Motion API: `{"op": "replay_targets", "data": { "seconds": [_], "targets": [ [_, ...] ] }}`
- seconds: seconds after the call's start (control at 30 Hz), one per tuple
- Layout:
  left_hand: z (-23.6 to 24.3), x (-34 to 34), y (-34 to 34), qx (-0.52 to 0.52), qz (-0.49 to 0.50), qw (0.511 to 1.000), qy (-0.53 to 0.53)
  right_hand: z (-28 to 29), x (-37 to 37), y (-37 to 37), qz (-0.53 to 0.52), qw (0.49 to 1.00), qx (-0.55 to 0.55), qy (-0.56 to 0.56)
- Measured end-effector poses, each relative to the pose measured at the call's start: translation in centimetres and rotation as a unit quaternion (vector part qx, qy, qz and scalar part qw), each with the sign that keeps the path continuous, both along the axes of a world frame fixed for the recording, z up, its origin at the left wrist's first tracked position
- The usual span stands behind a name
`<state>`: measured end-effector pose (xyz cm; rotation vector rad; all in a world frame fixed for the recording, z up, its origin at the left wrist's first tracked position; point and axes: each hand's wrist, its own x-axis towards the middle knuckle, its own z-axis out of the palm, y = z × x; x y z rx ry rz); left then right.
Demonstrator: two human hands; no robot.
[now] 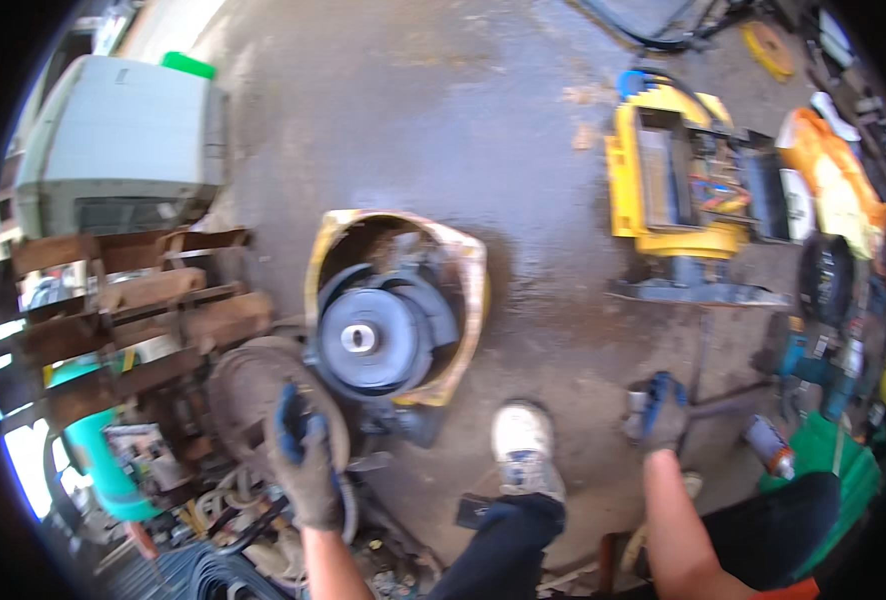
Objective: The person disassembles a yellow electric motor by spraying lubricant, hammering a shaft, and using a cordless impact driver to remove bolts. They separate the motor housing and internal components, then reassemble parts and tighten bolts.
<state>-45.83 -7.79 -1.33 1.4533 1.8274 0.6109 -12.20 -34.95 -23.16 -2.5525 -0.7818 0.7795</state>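
My left hand [308, 465], in a grey and blue work glove, rests on a rusty round disc [243, 400], its fingers curled at the inner part. Just beyond it, a battered yellow housing [473, 300] lies on the floor, holding grey curved parts and a round plate [343, 345] with a metal hub. My right hand [665, 415], gloved alike, is down low at the right with its fingers curled beside a small metal piece [634, 410]; what it grips, if anything, is unclear through blur. My shoe [518, 435] stands between my hands.
A yellow machine [623, 185] with exposed wiring is at upper right on the concrete floor [413, 120]. Rusty metal pieces [223, 320], a green cylinder [88, 440] and a pale casing [123, 130] crowd the left. Tools [828, 370] and an aerosol can [768, 445] line the right.
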Motion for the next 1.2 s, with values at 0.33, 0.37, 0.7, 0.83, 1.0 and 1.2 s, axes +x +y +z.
{"op": "replay_targets", "data": {
  "seconds": [0.33,0.37,0.7,0.83,1.0,1.2],
  "targets": [
    [-0.1,-1.1,-3.7,0.035,-0.081,0.995,0.055,0.1,-0.8,0.3,-0.211,0.952,0.127,0.182],
    [-0.3,-0.5,-3.0,0.026,-0.065,0.997,0.031,0.7,-0.9,0.5,-0.172,0.965,0.134,0.148],
    [2.6,5.8,7.9,-0.02,-0.204,0.934,0.293,-0.6,-0.3,0.4,-0.465,0.772,0.227,0.37],
    [2.7,7.6,10.9,-0.14,-0.253,0.88,0.376,-0.1,-0.5,0.4,-0.476,0.769,0.224,0.364],
    [1.3,8.4,12.7,-0.198,-0.286,0.83,0.436,0.1,-1.2,1.1,-0.501,0.757,0.241,0.344],
    [0.0,9.1,13.2,-0.17,-0.299,0.814,0.469,-1.9,-1.6,-0.2,-0.451,0.795,0.229,0.334]
  ]
}}
